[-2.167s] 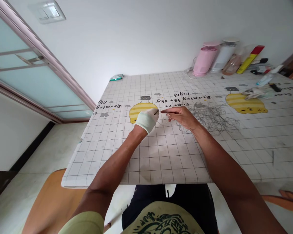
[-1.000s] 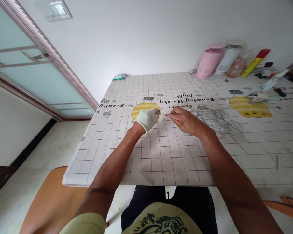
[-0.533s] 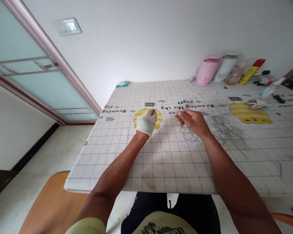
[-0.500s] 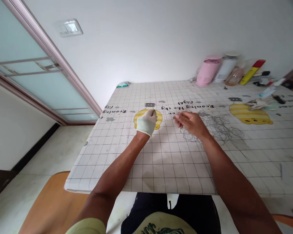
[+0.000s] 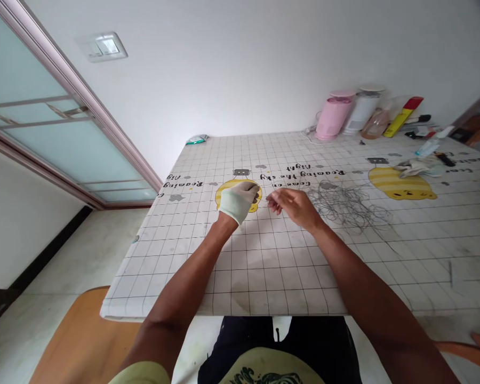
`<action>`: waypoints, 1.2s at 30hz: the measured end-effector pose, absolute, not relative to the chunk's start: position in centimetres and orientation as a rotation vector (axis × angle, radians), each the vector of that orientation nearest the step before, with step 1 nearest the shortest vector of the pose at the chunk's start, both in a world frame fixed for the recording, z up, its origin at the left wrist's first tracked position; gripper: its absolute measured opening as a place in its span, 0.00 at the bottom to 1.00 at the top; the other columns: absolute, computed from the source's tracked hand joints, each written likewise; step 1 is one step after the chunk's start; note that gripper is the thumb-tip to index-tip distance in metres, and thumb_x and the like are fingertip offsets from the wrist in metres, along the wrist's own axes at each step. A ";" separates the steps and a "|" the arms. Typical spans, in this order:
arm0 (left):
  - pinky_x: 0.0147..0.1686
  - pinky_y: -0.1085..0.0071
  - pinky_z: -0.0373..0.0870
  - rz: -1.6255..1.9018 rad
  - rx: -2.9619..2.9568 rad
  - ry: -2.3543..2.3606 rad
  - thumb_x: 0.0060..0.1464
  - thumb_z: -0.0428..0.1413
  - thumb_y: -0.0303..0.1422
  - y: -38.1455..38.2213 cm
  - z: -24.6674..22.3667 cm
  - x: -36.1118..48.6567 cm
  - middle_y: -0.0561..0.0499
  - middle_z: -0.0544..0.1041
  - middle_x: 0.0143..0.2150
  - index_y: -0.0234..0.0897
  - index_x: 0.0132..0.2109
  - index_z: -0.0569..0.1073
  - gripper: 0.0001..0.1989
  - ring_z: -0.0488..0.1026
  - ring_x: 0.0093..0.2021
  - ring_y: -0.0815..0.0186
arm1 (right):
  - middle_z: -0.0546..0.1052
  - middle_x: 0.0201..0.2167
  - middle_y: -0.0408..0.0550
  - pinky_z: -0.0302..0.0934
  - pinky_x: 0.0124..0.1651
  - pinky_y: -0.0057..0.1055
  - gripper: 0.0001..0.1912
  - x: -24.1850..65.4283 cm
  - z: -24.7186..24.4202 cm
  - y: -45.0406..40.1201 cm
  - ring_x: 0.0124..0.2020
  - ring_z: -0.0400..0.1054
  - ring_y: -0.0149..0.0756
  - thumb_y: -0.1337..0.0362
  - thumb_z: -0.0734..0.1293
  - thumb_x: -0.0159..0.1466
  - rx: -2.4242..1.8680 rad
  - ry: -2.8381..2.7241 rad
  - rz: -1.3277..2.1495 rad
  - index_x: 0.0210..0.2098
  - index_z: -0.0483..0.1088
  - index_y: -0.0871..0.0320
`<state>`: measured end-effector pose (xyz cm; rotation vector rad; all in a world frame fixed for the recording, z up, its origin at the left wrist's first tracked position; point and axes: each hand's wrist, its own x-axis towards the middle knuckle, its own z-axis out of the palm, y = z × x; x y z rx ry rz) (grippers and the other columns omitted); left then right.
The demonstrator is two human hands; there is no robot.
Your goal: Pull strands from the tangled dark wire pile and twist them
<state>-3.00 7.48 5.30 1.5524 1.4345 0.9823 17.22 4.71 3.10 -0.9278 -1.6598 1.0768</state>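
My left hand (image 5: pixel 240 198), in a white glove, is closed in a fist above a yellow striped bear print on the tablecloth (image 5: pixel 208 266). What it holds, if anything, is too small to see. My bare right hand (image 5: pixel 294 205) faces it a short way to the right, thumb and forefinger pinched together. Nothing I can name shows at its fingertips. Just beyond the right wrist lies a loose tangle of thin dark strands (image 5: pixel 350 207), like thread or fine wire.
At the back right stand a pink cylindrical device (image 5: pixel 334 116), a white one (image 5: pixel 361 112), an amber bottle (image 5: pixel 376 125) and a yellow-red box (image 5: pixel 403 117). A crumpled glove (image 5: pixel 420 167) lies near a clear spray bottle (image 5: pixel 435 142). A green-white packet (image 5: pixel 197 140) sits at the back left corner.
My right hand has moved left, closer to my left hand, away from the tangle. The left fist has turned slightly, and the whole view has shifted a little.
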 end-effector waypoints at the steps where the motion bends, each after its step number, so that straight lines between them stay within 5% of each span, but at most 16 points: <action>1: 0.32 0.74 0.74 0.975 1.515 1.410 0.63 0.54 0.33 7.2 5.7 -3.0 0.50 0.81 0.34 0.38 0.34 0.77 0.10 0.79 0.33 0.67 | 0.81 0.36 0.51 0.70 0.35 0.35 0.25 17.6 3.2 5.0 0.34 0.75 0.39 0.40 0.66 0.71 -0.899 -1.609 1.133 0.40 0.81 0.54; 7: 0.29 0.71 0.77 0.842 1.387 1.256 0.62 0.58 0.32 6.2 7.0 -3.2 0.47 0.82 0.32 0.36 0.34 0.77 0.08 0.78 0.27 0.67 | 0.82 0.41 0.49 0.72 0.40 0.36 0.19 19.0 3.8 5.7 0.39 0.76 0.39 0.48 0.76 0.65 -0.772 -1.498 1.103 0.50 0.82 0.52; 18: 0.26 0.69 0.75 0.751 1.375 1.213 0.60 0.61 0.30 6.5 6.6 -2.8 0.45 0.81 0.29 0.34 0.33 0.79 0.07 0.77 0.24 0.65 | 0.82 0.31 0.49 0.72 0.35 0.37 0.16 19.6 4.4 5.2 0.30 0.75 0.38 0.49 0.75 0.66 -0.833 -1.545 1.045 0.38 0.85 0.55; 24: 0.27 0.69 0.77 0.825 1.319 1.179 0.63 0.58 0.29 6.2 6.4 -2.2 0.45 0.81 0.29 0.34 0.31 0.77 0.10 0.78 0.26 0.65 | 0.84 0.44 0.52 0.70 0.36 0.33 0.21 19.9 4.4 5.6 0.41 0.78 0.40 0.50 0.76 0.65 -0.783 -1.529 1.134 0.53 0.81 0.53; 36: 0.24 0.72 0.75 0.727 1.354 1.196 0.63 0.57 0.28 5.5 6.6 -1.4 0.46 0.81 0.29 0.33 0.31 0.77 0.11 0.78 0.24 0.66 | 0.86 0.40 0.49 0.74 0.43 0.39 0.09 19.1 3.6 5.3 0.40 0.80 0.42 0.55 0.75 0.66 -0.833 -1.607 1.020 0.41 0.85 0.51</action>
